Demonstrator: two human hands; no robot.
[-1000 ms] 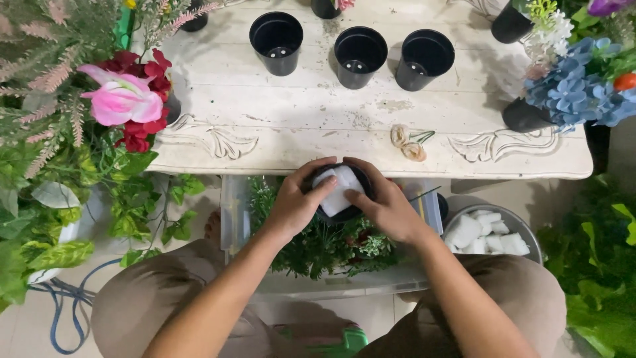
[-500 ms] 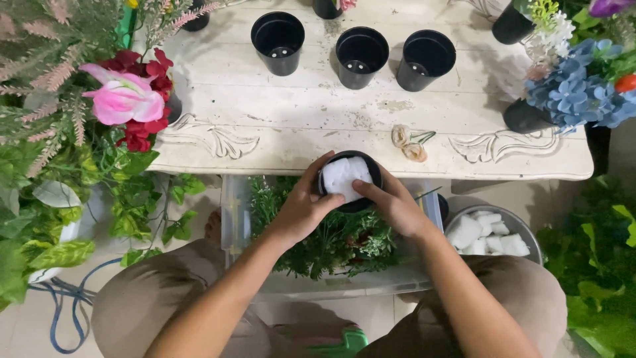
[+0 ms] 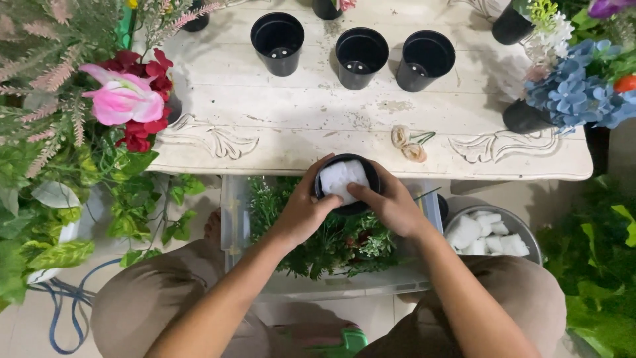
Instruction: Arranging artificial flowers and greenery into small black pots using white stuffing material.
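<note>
**Fingers press foam into pot**

Both hands, left hand (image 3: 306,211) and right hand (image 3: 391,204), curl closed around a small black pot (image 3: 346,187), mouth facing up, upright, near the white table (image 3: 318,126) edge. White foam block (image 3: 342,179) fills it.

White carved table (image 3: 278,126), pale tiled floor (image 3: 26,331)

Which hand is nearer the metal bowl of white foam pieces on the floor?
Right. The right hand grips the small black pot just beside the metal bowl; the left hand holds the pot's far side, farther away.
</note>
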